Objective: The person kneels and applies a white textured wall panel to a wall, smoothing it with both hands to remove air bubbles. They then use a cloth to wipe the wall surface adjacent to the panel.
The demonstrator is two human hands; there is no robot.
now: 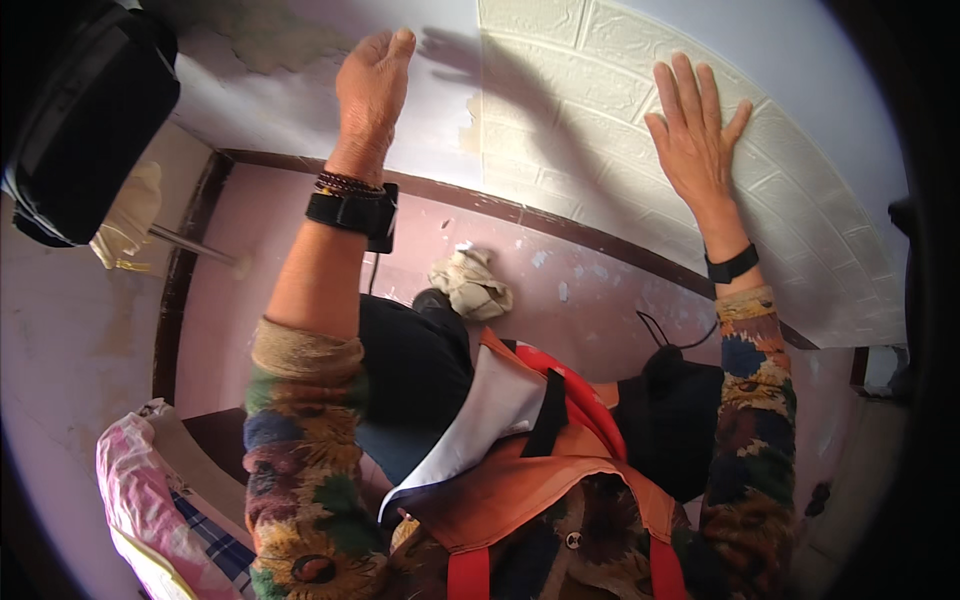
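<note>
My right hand (692, 130) is spread, palm toward a white brick-patterned wall panel (560, 120), and seems to lie flat on it. Nothing shows in its fingers. Farther left, my left hand (372, 88) is raised in front of the plain, peeling wall (440, 140) beside the panel's left edge. Its back and thumb side show, while most of its fingers are hidden from me. No held thing is visible there. A dark arm-and-hand shadow falls across the panel and the wall between my two hands.
A crumpled pale cloth (472, 284) lies on the pinkish floor (270, 220) by my foot. Dark brown skirting (520, 214) runs along the wall's foot. At the left are a black object (95, 120), a metal rod (195, 247) and a pink patterned cloth (140, 480).
</note>
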